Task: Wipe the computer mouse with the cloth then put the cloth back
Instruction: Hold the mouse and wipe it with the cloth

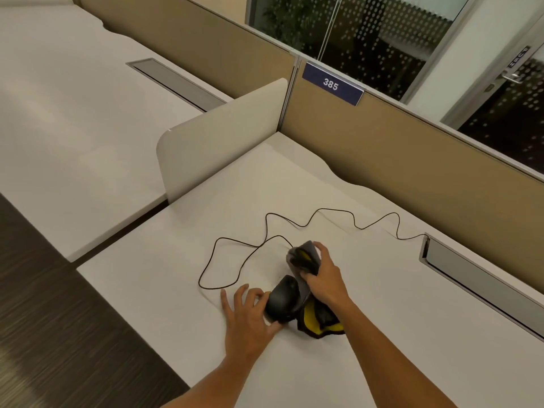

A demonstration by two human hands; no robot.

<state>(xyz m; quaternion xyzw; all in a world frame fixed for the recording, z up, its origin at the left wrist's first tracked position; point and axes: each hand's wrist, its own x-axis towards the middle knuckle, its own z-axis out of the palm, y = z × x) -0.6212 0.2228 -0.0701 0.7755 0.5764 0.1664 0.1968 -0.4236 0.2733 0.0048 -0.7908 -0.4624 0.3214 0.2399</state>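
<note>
The left hand [248, 315] is lying open on the desk [164, 275], fingers spread, its thumb side touching the mouse [281, 301] and steadying it. The right hand [322, 279] is gripping the cloth [303, 260], grey with yellow showing, which is draping down just right of the mouse and bunching on the desk. The mouse's cable [266, 228] is snaking back to a slot [471, 275] at the right.
</note>
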